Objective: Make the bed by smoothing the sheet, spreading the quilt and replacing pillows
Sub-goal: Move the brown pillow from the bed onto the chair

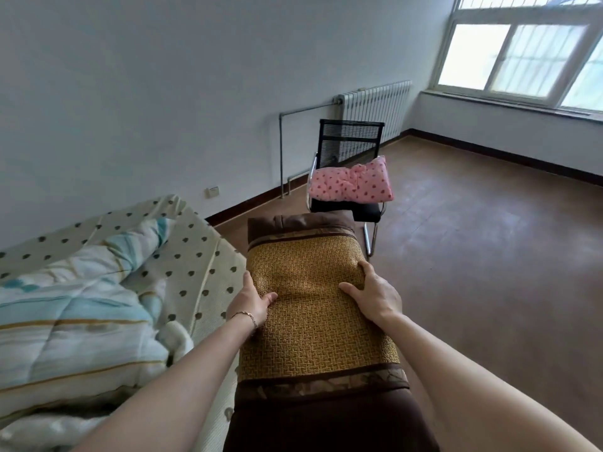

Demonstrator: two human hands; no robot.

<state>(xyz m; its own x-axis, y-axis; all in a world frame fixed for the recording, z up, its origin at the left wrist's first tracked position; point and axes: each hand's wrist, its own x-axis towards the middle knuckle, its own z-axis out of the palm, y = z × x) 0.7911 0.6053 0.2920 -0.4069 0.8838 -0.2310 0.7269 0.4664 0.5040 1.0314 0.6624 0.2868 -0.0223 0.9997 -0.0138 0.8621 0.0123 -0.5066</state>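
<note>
A long pillow (306, 324) with a woven yellow-brown middle and dark brown ends is held in the air in front of me, beside the bed's right edge. My left hand (253, 301) grips its left side, thumb on top. My right hand (375, 293) grips its right side the same way. A bed with a cream sheet (195, 256) dotted with dark hearts lies at the left. A rumpled quilt (75, 308) in white, blue and pale stripes is bunched on the sheet. A pink pillow (352, 182) with red spots lies on a chair.
A black mesh-backed chair (349, 141) on a metal frame stands just beyond the held pillow, near the wall. A white radiator (375, 104) and pipe run along the wall behind it. Brown floor (489, 256) stretches to the right, under a large window (522, 53).
</note>
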